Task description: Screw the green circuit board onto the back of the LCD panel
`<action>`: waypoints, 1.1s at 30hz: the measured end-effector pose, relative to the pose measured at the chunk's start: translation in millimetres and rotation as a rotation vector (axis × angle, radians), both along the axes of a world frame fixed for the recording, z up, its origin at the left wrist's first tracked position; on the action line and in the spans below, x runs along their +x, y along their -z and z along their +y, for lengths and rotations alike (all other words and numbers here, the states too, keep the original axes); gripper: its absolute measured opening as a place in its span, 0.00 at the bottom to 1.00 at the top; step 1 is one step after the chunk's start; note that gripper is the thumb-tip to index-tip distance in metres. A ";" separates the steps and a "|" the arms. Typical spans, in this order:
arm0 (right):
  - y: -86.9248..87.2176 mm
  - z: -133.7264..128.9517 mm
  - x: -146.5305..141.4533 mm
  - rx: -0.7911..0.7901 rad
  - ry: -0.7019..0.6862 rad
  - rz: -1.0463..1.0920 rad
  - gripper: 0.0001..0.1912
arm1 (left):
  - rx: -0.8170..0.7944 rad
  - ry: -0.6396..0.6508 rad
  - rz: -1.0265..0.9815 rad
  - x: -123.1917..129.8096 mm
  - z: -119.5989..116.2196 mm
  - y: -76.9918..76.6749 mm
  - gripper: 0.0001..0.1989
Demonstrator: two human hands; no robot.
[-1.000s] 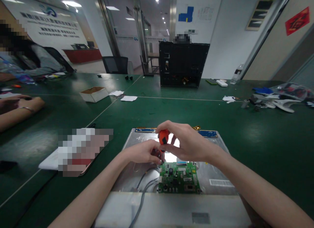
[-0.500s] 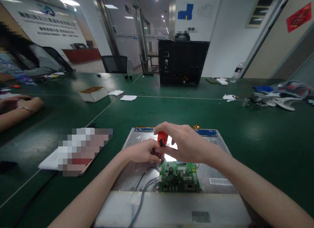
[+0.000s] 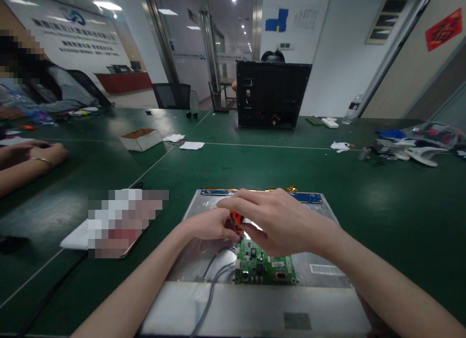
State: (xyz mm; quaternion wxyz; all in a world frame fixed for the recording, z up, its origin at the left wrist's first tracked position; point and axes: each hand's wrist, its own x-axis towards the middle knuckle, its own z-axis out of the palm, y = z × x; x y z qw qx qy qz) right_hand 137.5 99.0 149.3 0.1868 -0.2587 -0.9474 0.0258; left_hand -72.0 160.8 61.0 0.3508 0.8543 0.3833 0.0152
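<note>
Over a metal display panel (image 3: 324, 231) lying on the table, both hands meet around an orange-and-black screwdriver (image 3: 237, 218). My left hand (image 3: 209, 225) closes its fingers around the lower part, next to the corner of a green circuit board (image 3: 264, 270). My right hand (image 3: 278, 219) arches over the handle from above, its fingers bent around the top. The hands hide most of the screwdriver, and its tip cannot be made out. Grey cables (image 3: 214, 289) run from the board's left side across the panel. Along the panel's far edge is a blue strip board (image 3: 307, 197).
A blurred-out flat item (image 3: 125, 226) lies left of the panel. Farther back are an open white box (image 3: 141, 140), paper scraps (image 3: 191, 145) and a black monitor housing (image 3: 274, 92). Another person's hands (image 3: 49, 156) rest on the left; clutter (image 3: 407, 146) lies at right.
My right hand has moved slightly left and down over the screwdriver handle, covering more of it and the board. The handle sits lower. My left hand stays nearly in place.
</note>
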 end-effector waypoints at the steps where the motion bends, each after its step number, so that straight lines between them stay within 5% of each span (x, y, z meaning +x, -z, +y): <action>1: -0.8 -0.1 0.5 0.003 0.007 -0.004 0.21 | -0.009 0.003 -0.002 1.2 0.2 -1.1 0.09; 13: -1.9 4.4 2.1 0.094 0.070 -0.066 0.09 | -0.095 0.018 -0.002 6.0 1.7 -8.5 0.08; 20: -5.7 -0.5 5.5 0.019 0.005 -0.008 0.19 | -0.063 -0.026 -0.015 3.1 1.1 -6.3 0.07; 33: -7.8 -0.2 7.3 0.089 0.059 -0.063 0.09 | -0.107 0.076 -0.002 6.2 6.6 -11.1 0.09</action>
